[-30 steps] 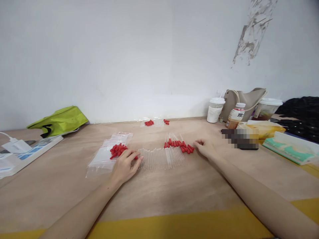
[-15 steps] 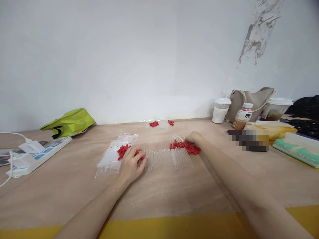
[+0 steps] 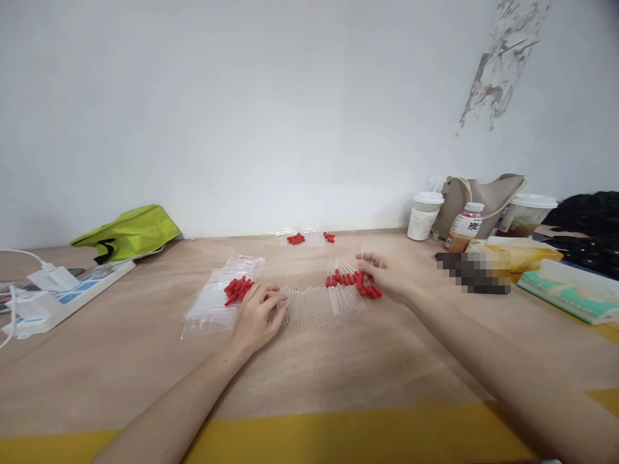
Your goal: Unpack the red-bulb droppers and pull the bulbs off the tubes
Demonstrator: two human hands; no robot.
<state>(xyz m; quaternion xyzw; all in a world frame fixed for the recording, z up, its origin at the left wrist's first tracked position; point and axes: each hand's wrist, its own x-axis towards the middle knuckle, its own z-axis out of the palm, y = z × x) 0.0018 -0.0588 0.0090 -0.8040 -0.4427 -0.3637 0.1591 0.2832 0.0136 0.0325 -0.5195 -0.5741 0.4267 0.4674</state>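
Note:
My right hand point(image 3: 380, 272) pinches a glass dropper point(image 3: 360, 282), its red rubber bulb down and its thin tip up. Beside that hand lie several droppers with red bulbs point(image 3: 344, 278), their tips pointing away from me. A row of clear glass tubes point(image 3: 307, 306) spreads across the middle of the table. At the row's left end rests my left hand point(image 3: 258, 319), fingers slightly bent and apart, with no held thing visible. Partly behind its fingers is a pile of loose red bulbs point(image 3: 236, 290) on clear zip bags point(image 3: 207, 306).
Near the wall lies a clear bag point(image 3: 312, 239) with red bulbs and tubes. A power strip point(image 3: 87, 299) and green bag point(image 3: 133, 232) are at left. At right stand a lidded cup point(image 3: 424, 216), a bottle point(image 3: 463, 227), a beige bag point(image 3: 488, 193) and a tissue pack point(image 3: 565, 290).
My right hand has lifted a dropper from the group on the right and now holds it upright. My left hand stays almost in place. The view has shifted slightly.

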